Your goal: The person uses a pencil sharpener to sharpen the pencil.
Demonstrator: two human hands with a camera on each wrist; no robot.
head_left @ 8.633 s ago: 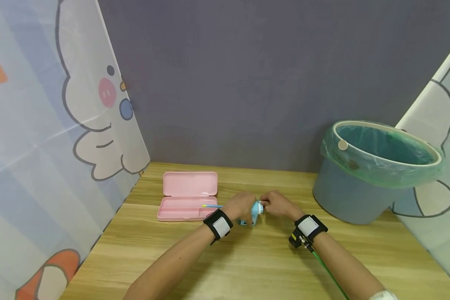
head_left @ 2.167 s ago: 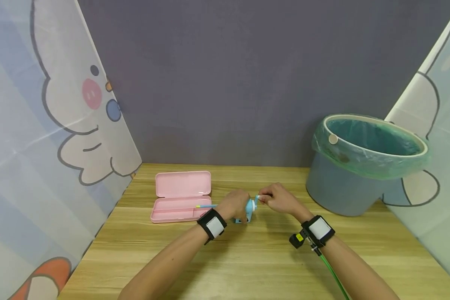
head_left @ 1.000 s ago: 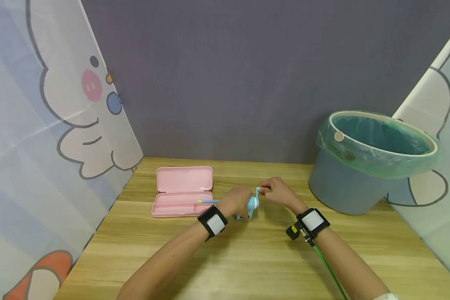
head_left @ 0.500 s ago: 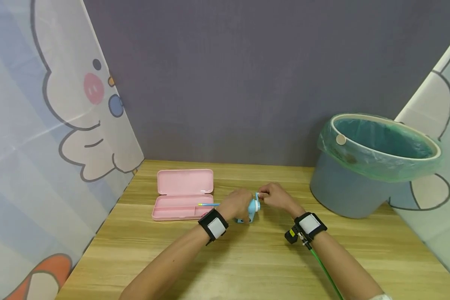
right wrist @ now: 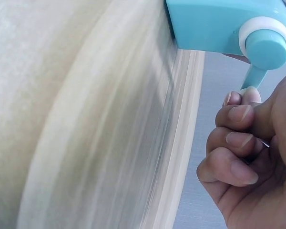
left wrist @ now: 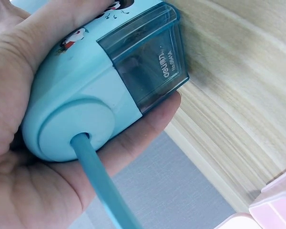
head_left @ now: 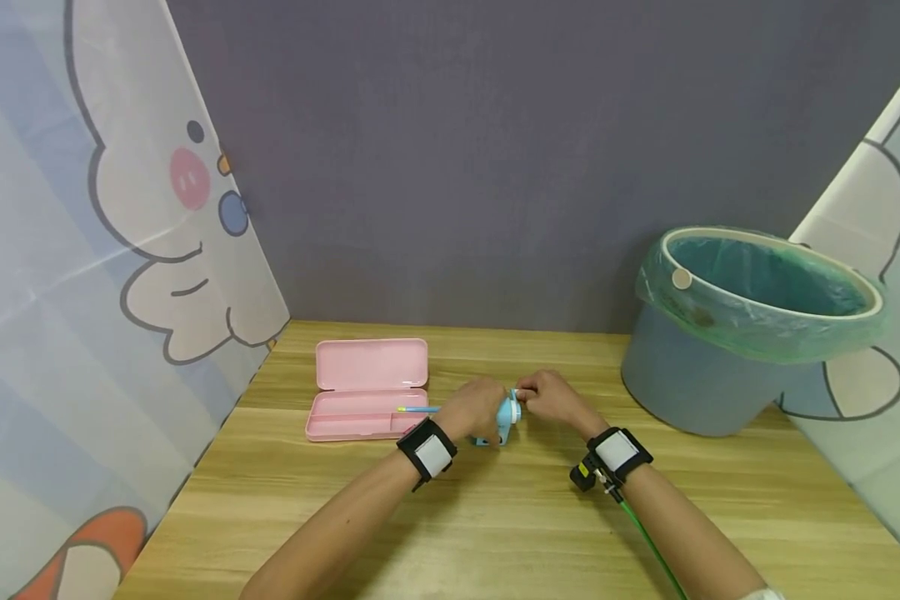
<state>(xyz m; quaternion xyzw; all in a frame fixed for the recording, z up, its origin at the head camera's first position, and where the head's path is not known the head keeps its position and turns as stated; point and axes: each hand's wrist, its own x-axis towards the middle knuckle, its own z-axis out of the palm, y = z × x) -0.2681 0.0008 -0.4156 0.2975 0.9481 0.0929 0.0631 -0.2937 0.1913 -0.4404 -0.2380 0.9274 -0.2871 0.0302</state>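
A light-blue crank pencil sharpener (left wrist: 71,90) with a see-through shavings drawer (left wrist: 150,62) stands on the wooden table. My left hand (head_left: 476,407) grips its body, fingers and thumb on either side. Out of the hole in its round front sticks a blue pencil (left wrist: 102,186), whose yellow-tipped end reaches over the pencil case in the head view. On the opposite side, my right hand (head_left: 557,397) pinches the end of the crank (right wrist: 255,78) between thumb and index finger. Its other fingers are curled. The crank's knob is mostly hidden by the fingertips.
Left of the sharpener lies an open pink pencil case (head_left: 371,364) with divided compartments. A grey-blue bin (head_left: 708,379) lined with a green plastic bag (head_left: 765,337) stands at the right. A grey panel (head_left: 450,167) rises behind the table, and cartoon-printed cloth (head_left: 52,333) hangs at the left.
The crank has turned through different angles, with my right hand moving along; since a second ago that hand has come lower. My left hand keeps its hold on the sharpener, and the pencil stays inserted.
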